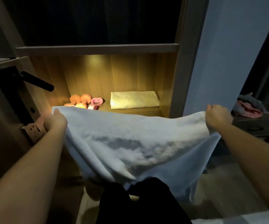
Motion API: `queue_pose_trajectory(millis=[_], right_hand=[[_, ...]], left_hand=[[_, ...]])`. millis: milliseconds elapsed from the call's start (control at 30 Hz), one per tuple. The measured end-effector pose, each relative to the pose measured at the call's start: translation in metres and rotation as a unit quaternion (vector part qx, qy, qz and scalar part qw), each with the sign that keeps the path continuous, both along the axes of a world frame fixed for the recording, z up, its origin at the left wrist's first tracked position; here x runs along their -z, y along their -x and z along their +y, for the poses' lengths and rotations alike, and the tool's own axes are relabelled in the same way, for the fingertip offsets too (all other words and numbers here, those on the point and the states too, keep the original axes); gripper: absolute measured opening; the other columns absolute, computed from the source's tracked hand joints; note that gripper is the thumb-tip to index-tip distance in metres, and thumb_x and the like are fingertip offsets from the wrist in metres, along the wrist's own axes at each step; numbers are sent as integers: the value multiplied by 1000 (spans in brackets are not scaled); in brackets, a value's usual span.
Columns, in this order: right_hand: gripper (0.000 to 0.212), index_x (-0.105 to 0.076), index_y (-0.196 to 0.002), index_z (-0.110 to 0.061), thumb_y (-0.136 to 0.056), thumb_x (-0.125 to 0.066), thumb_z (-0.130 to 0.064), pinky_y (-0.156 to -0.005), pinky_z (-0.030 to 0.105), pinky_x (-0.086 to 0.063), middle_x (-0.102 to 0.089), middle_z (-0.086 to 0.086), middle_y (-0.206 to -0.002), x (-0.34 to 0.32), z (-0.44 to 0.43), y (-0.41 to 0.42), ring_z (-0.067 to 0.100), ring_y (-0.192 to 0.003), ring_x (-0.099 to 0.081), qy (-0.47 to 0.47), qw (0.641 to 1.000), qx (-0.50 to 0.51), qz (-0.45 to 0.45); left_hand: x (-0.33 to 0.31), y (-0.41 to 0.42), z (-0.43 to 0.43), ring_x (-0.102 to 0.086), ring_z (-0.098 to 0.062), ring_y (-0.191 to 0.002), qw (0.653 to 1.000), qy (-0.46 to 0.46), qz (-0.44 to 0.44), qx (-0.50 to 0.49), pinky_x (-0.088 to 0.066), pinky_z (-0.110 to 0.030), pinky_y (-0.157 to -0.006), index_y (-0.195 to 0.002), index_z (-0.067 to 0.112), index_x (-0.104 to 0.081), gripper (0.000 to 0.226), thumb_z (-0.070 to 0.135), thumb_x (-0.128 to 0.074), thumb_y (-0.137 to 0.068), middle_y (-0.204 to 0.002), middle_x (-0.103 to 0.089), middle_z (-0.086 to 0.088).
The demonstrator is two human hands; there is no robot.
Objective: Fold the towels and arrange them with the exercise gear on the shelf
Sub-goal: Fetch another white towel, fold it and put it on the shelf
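A large white towel (pixel 130 143) is stretched out in front of the lit shelf (pixel 130 111). My left hand (pixel 55 120) grips its left top corner and my right hand (pixel 217 116) grips the right top corner; the cloth sags between them and hangs down over my dark-clothed legs. On the shelf lies a folded pale yellow towel (pixel 134 99) at the right. Pink dumbbells (pixel 80 100) and a pink hand grip (pixel 96 102) lie at the left, partly hidden behind the white towel's edge.
An open door with a black lever handle (pixel 37 81) stands close on the left, with a wall socket (pixel 33 129) below it. A dark side table (pixel 258 122) on the right carries crumpled grey and pink cloths (pixel 250 107). The upper shelf compartment is dark.
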State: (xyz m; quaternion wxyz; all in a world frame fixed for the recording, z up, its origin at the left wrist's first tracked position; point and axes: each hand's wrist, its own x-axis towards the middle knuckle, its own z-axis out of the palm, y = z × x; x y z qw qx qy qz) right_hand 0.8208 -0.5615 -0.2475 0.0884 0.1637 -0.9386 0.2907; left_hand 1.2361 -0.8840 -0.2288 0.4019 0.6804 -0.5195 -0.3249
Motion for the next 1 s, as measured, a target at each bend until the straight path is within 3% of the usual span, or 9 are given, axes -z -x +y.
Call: queue_pose_trajectory(millis=[100, 233, 333, 400, 500, 633, 733, 933, 1000], right_hand=[[50, -59, -91, 1, -106, -27, -34, -84, 43, -42, -60, 27, -100, -1, -18, -17, 41, -98, -57, 43, 996, -57, -54], [50, -44, -64, -14, -106, -29, -37, -70, 34, -34, -60, 16, -84, -20, -63, -69, 29, -82, -51, 106, 975, -173, -87], [49, -54, -78, -18, -104, -26, -48, -61, 26, -34, -54, -6, -77, -38, -91, -119, 9, -75, -51, 178, 935, -277, -134], [49, -55, -79, -21, -104, -23, -50, -63, 21, -35, -54, -6, -77, -54, -101, -145, 4, -75, -50, 215, 904, -340, -141], [49, -49, -70, -24, -105, -21, -45, -65, 22, -37, -52, -4, -73, -72, -107, -167, 7, -72, -50, 247, 880, -389, -118], [49, -51, -69, -22, -106, -24, -42, -64, 19, -38, -52, -4, -70, -73, -104, -169, 7, -69, -50, 291, 874, -378, -90], [45, -62, -89, -26, -102, -27, -51, -67, 15, -41, -58, -15, -78, -58, -93, -156, 1, -76, -57, 309, 844, -404, -169], [22, -67, -82, -26, -91, -62, -46, -71, 17, -47, -68, -17, -85, 20, -70, -126, 0, -79, -63, 59, 800, -539, -259], [19, -69, -97, -23, -87, -72, -39, -81, 24, -53, -70, -10, -102, 49, -68, -119, 7, -94, -65, -44, 793, -549, -259]], left_hand=[[-5, 10, 10, -50, -40, -121, 997, 54, -41, 40, -39, -39, -97, -129, -2, -55, 51, 38, -43, -100, -130, -56, -24], [-20, 50, 53, -56, -20, -89, 943, 104, -12, 317, -39, -26, -67, -104, 17, -63, 42, 51, -68, -81, -91, -61, 2], [-29, 86, 88, -51, -3, -109, 857, 137, -95, 487, -36, -19, -86, -124, 24, -61, 52, 46, -76, -80, -117, -57, 17], [-35, 106, 109, -42, 2, -120, 811, 156, -110, 553, -29, -19, -96, -137, 26, -55, 63, 48, -74, -81, -131, -51, 18], [-40, 125, 129, -54, -3, -115, 773, 140, -89, 613, -41, -21, -91, -127, 27, -62, 49, 50, -68, -85, -126, -60, 15], [-41, 131, 135, -64, -18, -81, 783, 136, -75, 603, -46, -35, -76, -92, 11, -73, 28, 39, -69, -87, -89, -72, -6], [-39, 123, 130, -50, -7, -64, 808, 185, -28, 559, -39, -27, -65, -80, 8, -69, 30, 38, -70, -84, -70, -61, 2], [-51, 95, 102, -60, -11, -74, 883, 207, 132, 400, -46, -30, -71, -77, 23, -68, 16, 38, -66, -80, -79, -67, 2], [-55, 89, 92, -59, -13, -77, 891, 213, 179, 357, -47, -31, -74, -80, 24, -68, 9, 33, -68, -83, -81, -66, 1]])
